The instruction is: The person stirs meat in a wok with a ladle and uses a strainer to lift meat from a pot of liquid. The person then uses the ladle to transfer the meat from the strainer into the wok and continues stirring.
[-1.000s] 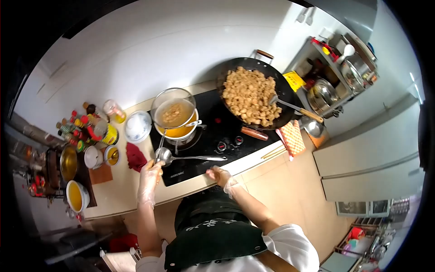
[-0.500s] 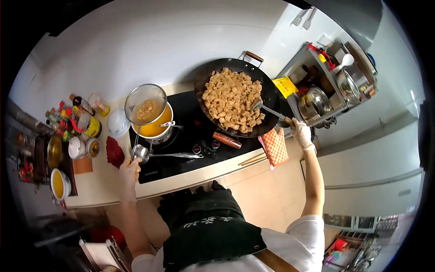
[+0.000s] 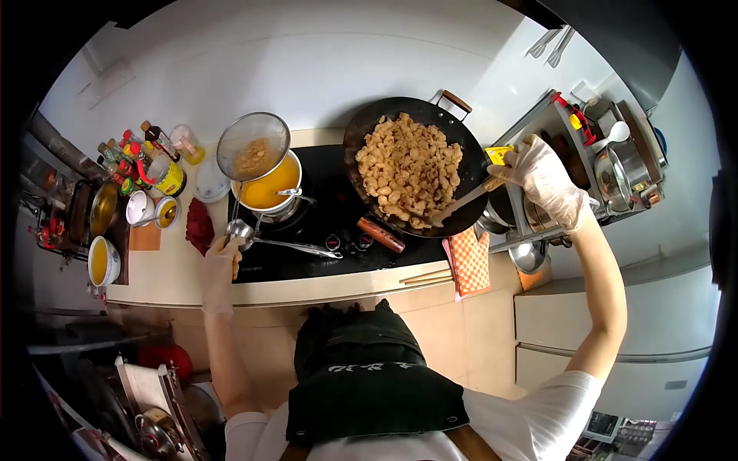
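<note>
My left hand [image 3: 221, 269], in a clear glove, is closed on the handle of a mesh strainer [image 3: 254, 147]. Some brown pieces lie in the strainer, which is over the back edge of a white pot [image 3: 270, 184] of yellow liquid. My right hand [image 3: 547, 178], also gloved, grips the wooden end of a spatula [image 3: 461, 201]. The spatula's blade rests among browned chunks [image 3: 407, 165] at the front right inside a large black wok [image 3: 473, 157]. Beside my left hand, a metal ladle [image 3: 296, 247] lies across the hob [image 3: 261, 269].
Bottles [image 3: 157, 138] and small bowls [image 3: 140, 206] stand at the left, near a dark red cloth [image 3: 199, 227]. A checked mitt [image 3: 469, 261] hangs at the counter edge beside chopsticks [image 3: 425, 278]. On the right is a shelf [image 3: 555, 115] with metal pots.
My right hand has moved up and to the right, and the spatula now slants the other way, its blade lower in the wok. The whole view has shifted. My left hand keeps the strainer.
</note>
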### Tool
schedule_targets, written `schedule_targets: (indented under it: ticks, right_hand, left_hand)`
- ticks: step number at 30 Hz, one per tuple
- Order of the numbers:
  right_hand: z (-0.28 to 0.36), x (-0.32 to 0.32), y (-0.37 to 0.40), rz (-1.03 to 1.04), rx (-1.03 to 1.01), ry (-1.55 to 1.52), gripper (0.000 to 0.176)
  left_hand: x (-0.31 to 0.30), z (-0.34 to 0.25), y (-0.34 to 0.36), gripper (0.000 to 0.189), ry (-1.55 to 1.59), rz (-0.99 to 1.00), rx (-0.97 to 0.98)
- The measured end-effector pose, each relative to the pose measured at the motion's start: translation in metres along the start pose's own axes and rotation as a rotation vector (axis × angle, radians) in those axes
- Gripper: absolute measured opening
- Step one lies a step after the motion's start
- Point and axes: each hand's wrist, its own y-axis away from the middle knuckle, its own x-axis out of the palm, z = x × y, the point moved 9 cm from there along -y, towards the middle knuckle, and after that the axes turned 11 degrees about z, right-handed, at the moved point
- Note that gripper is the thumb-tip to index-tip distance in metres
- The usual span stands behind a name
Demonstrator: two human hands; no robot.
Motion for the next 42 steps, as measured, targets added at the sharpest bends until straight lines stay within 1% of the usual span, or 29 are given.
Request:
schedule_targets:
  ticks: [3,4,5,6,9,11,13,14,15,17,19,21,22,23,25,27,28,29,31,33,34,35,37,38,40,41,42]
  right_hand:
    - [0.02,0.004,-0.021,0.167,0.001,-0.012,0.028]
    - [0.037,0.004,-0.032,0.249,0.008,0.196,0.026]
    - [0.051,0.011,-0.045,0.195,0.016,0.158,0.026]
    - [0.07,0.017,-0.057,0.078,0.038,0.156,0.016]
    - [0.135,0.055,-0.086,0.101,0.18,0.37,0.017]
    - [0.169,0.114,-0.101,0.229,0.214,0.806,0.024]
    - [0.158,0.124,-0.115,0.285,0.369,0.779,0.021]
    - [0.142,0.128,-0.111,0.343,0.52,0.817,0.017]
    - [0.127,0.154,-0.106,0.315,0.565,0.497,0.012]
    - [0.08,0.157,-0.078,0.213,0.766,0.008,0.008]
    - [0.053,0.173,-0.038,0.209,0.867,-0.176,0.015]
    - [0.051,0.139,-0.003,0.11,0.919,-0.406,0.013]
    - [0.048,0.153,0.021,0.204,1.043,-0.522,0.022]
    - [0.049,0.167,0.045,0.3,1.147,-0.721,0.034]
    - [0.057,0.171,0.077,0.393,1.224,-0.923,0.042]
    - [0.064,0.176,0.108,0.426,1.207,-1.002,0.043]
    - [0.066,0.16,0.115,0.465,1.223,-1.03,0.043]
    - [0.067,0.138,0.12,0.444,1.234,-1.054,0.044]
    - [0.073,0.105,0.135,0.49,1.215,-1.01,0.045]
    - [0.08,0.093,0.151,0.483,1.145,-0.961,0.043]
    - [0.087,0.079,0.147,0.525,1.106,-0.988,0.04]
    - [0.095,0.091,0.152,0.654,1.117,-0.849,0.039]
    - [0.115,0.122,0.139,0.582,1.108,-0.795,0.039]
    - [0.122,0.134,0.124,0.553,1.164,-0.744,0.037]
    - [0.127,0.153,0.086,0.46,1.189,-0.679,0.031]
    - [0.128,0.157,0.07,0.399,1.161,-0.669,0.027]
    - [0.125,0.158,0.057,0.396,1.136,-0.632,0.026]
  left_hand:
    - [-0.005,0.0,-0.003,0.021,-0.057,0.029,-0.023]
    - [-0.006,-0.001,-0.003,0.021,-0.043,0.028,-0.006]
    - [-0.007,-0.002,-0.002,0.021,-0.033,0.026,0.009]
    - [-0.01,-0.004,-0.002,0.022,-0.027,0.023,0.025]
    - [-0.018,0.005,-0.013,0.021,-0.023,0.083,0.054]
    - [-0.022,0.002,-0.014,0.022,-0.061,0.089,0.034]
    - [-0.026,0.002,-0.016,0.021,-0.045,0.112,0.046]
    - [-0.028,0.001,-0.015,0.021,-0.039,0.113,0.048]
    - [-0.029,-0.001,-0.014,0.02,-0.034,0.112,0.051]
    - [-0.034,-0.001,-0.015,0.02,-0.032,0.109,0.049]
    - [-0.038,0.008,-0.024,0.019,-0.037,0.104,0.043]
    - [-0.04,0.013,-0.029,0.019,-0.042,0.11,0.049]
    - [-0.041,0.014,-0.031,0.019,-0.045,0.113,0.052]
    - [-0.042,0.016,-0.033,0.019,-0.038,0.112,0.051]
    - [-0.041,0.017,-0.038,0.018,-0.026,0.118,0.053]
    - [-0.041,0.019,-0.044,0.018,-0.015,0.128,0.039]
    - [-0.042,0.02,-0.046,0.018,-0.012,0.132,0.033]
    - [-0.041,0.018,-0.048,0.018,-0.012,0.141,0.047]
    - [-0.041,0.016,-0.049,0.018,-0.009,0.155,0.07]
    - [-0.04,0.013,-0.049,0.018,-0.024,0.151,0.052]
    - [-0.04,0.012,-0.049,0.019,-0.029,0.149,0.044]
    - [-0.04,0.01,-0.05,0.019,-0.024,0.151,0.061]
    - [-0.04,0.008,-0.049,0.019,-0.02,0.157,0.091]
    - [-0.04,0.008,-0.049,0.019,-0.022,0.161,0.093]
    - [-0.04,0.007,-0.048,0.02,-0.021,0.163,0.1]
    - [-0.039,0.007,-0.046,0.021,-0.023,0.169,0.099]
    - [-0.038,0.007,-0.044,0.021,-0.027,0.175,0.097]
